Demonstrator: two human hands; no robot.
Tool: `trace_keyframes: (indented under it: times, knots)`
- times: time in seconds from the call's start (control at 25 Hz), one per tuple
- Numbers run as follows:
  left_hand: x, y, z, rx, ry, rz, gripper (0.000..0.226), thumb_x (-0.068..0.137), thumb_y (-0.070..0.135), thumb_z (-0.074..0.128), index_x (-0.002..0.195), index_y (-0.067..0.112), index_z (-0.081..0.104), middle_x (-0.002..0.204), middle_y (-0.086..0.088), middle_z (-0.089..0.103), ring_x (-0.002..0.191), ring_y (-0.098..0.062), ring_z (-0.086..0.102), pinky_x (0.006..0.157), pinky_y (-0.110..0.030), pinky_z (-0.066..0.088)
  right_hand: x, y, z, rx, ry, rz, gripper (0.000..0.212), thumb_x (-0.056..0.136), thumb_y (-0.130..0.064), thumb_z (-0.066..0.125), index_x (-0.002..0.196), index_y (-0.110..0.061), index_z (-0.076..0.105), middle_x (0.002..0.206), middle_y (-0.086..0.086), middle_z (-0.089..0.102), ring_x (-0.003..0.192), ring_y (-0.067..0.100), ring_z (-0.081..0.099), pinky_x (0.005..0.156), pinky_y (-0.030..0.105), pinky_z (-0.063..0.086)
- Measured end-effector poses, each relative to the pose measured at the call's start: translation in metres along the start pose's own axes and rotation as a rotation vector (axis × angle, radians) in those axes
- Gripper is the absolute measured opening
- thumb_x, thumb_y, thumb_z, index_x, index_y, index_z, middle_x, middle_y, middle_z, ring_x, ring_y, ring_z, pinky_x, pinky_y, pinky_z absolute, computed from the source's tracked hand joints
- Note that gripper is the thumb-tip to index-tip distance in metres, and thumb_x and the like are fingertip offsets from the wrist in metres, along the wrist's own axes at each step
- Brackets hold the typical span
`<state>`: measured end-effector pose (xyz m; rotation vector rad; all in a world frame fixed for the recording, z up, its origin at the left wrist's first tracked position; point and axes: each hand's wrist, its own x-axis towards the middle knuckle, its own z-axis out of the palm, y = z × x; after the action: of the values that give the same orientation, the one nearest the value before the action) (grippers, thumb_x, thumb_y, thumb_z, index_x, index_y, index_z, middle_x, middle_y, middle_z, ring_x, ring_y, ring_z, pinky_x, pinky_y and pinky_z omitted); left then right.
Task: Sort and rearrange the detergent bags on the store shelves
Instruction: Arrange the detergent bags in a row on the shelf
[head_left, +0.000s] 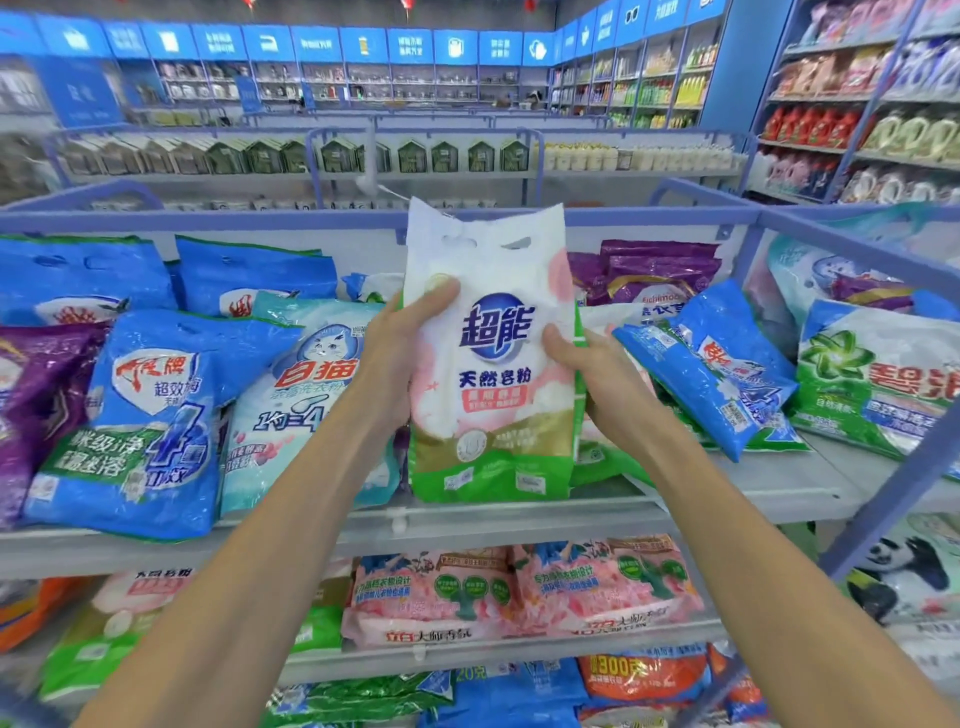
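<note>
Holding the white detergent bag (493, 358) upright over the top shelf (519, 522), the left hand (410, 338) and right hand (587, 374) had fingers curled round its sides, probably to read the label before placing it.

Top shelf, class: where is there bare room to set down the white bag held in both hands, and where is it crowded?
Bare shelf shows at the front right, between the tilted blue bag, the green-and-white bag and the front edge. Left of the white bag it is crowded: the cat-print bag and big blue bag overlap.
</note>
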<state>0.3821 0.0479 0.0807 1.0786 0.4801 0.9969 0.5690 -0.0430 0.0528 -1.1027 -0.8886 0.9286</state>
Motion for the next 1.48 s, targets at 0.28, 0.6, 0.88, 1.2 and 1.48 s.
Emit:
trace_keyframes:
  times: [0.28, 0.6, 0.88, 1.2, 1.48]
  knots:
    - [0.002, -0.004, -0.005, 0.057, 0.158, 0.071, 0.041, 0.087, 0.021, 0.078, 0.123, 0.006, 0.067, 0.111, -0.017, 0.076, 0.1, -0.037, 0.074, 0.087, -0.055, 0.059, 0.009, -0.001, 0.032, 0.008, 0.108, -0.097, 0.029, 0.084, -0.029, 0.083, 0.109, -0.018, 0.074, 0.106, 0.007, 0.079, 0.1, 0.028, 0.075, 0.093, 0.049, 0.059]
    - [-0.012, -0.018, -0.025, 0.372, 0.032, -0.093, 0.07, 0.056, 0.016, 0.091, 0.122, 0.01, 0.067, 0.106, -0.007, 0.079, 0.094, -0.028, 0.077, 0.087, -0.047, 0.06, 0.016, 0.001, 0.037, 0.029, 0.187, 0.053, 0.036, 0.084, -0.036, 0.082, 0.11, -0.014, 0.074, 0.102, 0.007, 0.08, 0.097, 0.026, 0.076, 0.094, 0.05, 0.059]
    - [-0.011, -0.022, -0.029, 0.198, 0.173, -0.078, 0.061, 0.058, 0.005, 0.086, 0.117, 0.004, 0.069, 0.101, -0.014, 0.078, 0.09, -0.035, 0.076, 0.081, -0.051, 0.061, -0.008, -0.002, -0.068, -0.925, 0.542, 0.022, 0.042, 0.089, -0.059, 0.065, 0.103, -0.019, 0.068, 0.102, -0.002, 0.073, 0.096, 0.02, 0.068, 0.089, 0.045, 0.054]
    - [-0.017, -0.012, -0.035, 0.163, 0.171, -0.04, 0.057, 0.063, 0.006, 0.081, 0.118, 0.002, 0.069, 0.105, -0.015, 0.077, 0.094, -0.034, 0.076, 0.081, -0.049, 0.061, 0.009, 0.02, -0.066, -0.924, 0.434, 0.394, 0.095, 0.079, -0.074, 0.064, 0.14, -0.002, 0.049, 0.143, 0.017, 0.053, 0.129, 0.036, 0.053, 0.103, 0.046, 0.046]
    - [-0.026, 0.011, -0.042, 0.141, 0.187, -0.011, 0.047, 0.071, 0.01, 0.077, 0.117, 0.001, 0.07, 0.105, -0.017, 0.077, 0.091, -0.033, 0.076, 0.069, -0.044, 0.063, 0.017, 0.031, -0.047, -0.32, 0.217, 0.467, 0.051, 0.075, -0.047, 0.084, 0.111, -0.015, 0.069, 0.094, 0.001, 0.075, 0.086, 0.019, 0.07, 0.073, 0.028, 0.054]
